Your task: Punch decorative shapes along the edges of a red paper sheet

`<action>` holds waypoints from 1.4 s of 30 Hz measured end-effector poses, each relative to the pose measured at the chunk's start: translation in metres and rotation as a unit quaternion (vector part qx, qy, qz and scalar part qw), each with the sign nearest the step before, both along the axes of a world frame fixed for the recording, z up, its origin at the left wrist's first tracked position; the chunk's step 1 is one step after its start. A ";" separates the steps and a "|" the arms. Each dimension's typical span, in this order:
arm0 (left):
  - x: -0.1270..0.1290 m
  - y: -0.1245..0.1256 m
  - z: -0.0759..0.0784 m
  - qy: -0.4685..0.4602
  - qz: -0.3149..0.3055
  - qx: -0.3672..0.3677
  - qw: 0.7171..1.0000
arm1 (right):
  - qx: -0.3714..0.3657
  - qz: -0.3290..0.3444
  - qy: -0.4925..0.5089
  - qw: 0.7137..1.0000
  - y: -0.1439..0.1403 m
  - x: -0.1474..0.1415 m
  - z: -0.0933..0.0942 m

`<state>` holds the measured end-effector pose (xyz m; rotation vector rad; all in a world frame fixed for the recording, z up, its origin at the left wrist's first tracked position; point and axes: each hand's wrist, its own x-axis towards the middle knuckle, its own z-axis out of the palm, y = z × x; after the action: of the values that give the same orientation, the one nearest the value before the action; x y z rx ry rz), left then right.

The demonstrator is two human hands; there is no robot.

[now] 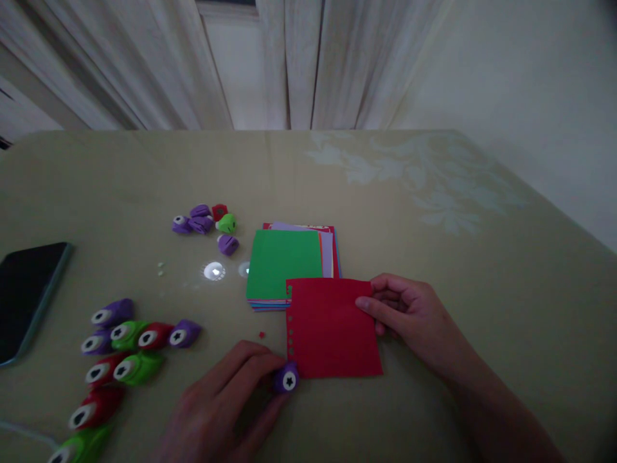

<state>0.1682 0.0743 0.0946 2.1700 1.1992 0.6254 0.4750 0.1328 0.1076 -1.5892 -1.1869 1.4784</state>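
Between the thumb and fingers of my left hand [231,392] is a small purple paper punch [287,378] with a star on its white face. It sits at the lower left corner of a red paper square [335,328]; whether the corner is inside its slot I cannot tell. My right hand [402,305] pinches the sheet's right edge, thumb on top. A column of small punched holes runs down the sheet's left edge. One tiny red paper star [261,334] lies on the table left of the sheet. Part of the green-topped paper stack [284,263] is hidden behind the red sheet.
Several purple, green and red punches [139,366] lie in a group at the left. A second cluster of small punches [200,222] lies farther back. A dark phone [29,299] is at the far left, with tiny pale bits [160,269] on the glossy table [434,411].
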 end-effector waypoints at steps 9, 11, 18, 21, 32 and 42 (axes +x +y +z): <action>0.001 -0.001 0.001 -0.007 0.013 0.006 1.000 | -0.003 0.006 -0.003 1.000 0.000 0.000 0.000; 0.001 0.000 0.001 -0.006 0.010 0.009 1.000 | -0.002 0.007 -0.009 1.000 0.000 0.000 0.000; 0.000 -0.002 0.000 0.003 -0.001 0.004 1.000 | -0.001 0.004 -0.001 1.000 0.000 -0.001 0.002; 0.000 -0.003 0.000 0.002 0.001 0.004 1.000 | -0.002 0.004 -0.005 1.000 0.000 -0.001 0.002; 0.001 -0.001 -0.001 -0.005 0.006 0.004 1.000 | -0.003 -0.001 0.007 1.000 0.001 -0.001 0.000; 0.001 -0.003 0.001 0.000 0.001 -0.002 1.000 | -0.001 -0.004 0.019 1.000 0.001 -0.001 0.001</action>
<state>0.1694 0.0713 0.0952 2.1665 1.2013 0.6236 0.4738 0.1336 0.1086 -1.5588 -1.1563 1.4997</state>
